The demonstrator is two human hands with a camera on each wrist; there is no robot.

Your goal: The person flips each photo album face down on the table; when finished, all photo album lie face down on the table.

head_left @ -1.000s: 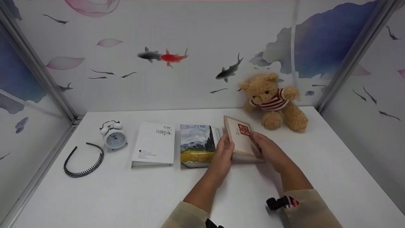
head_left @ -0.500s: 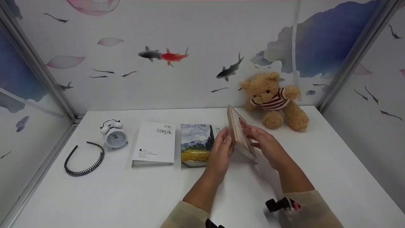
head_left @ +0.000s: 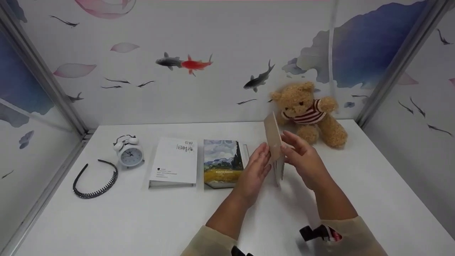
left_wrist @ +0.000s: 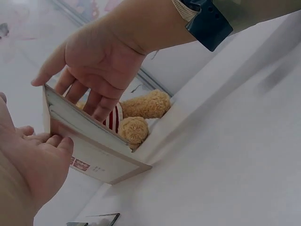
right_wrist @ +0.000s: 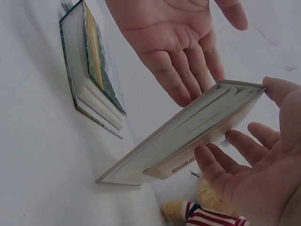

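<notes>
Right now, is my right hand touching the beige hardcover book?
Touching. The right wrist view shows it: your right hand has its fingertips against the cover of the beige hardcover book, with no gap.

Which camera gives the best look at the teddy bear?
The head view, since it shows nearly all of the teddy bear, including its face and striped shirt. The left wrist view shows mostly limbs and a bit of shirt; the right wrist view catches some fur and shirt, cut off at the bottom edge.
</notes>
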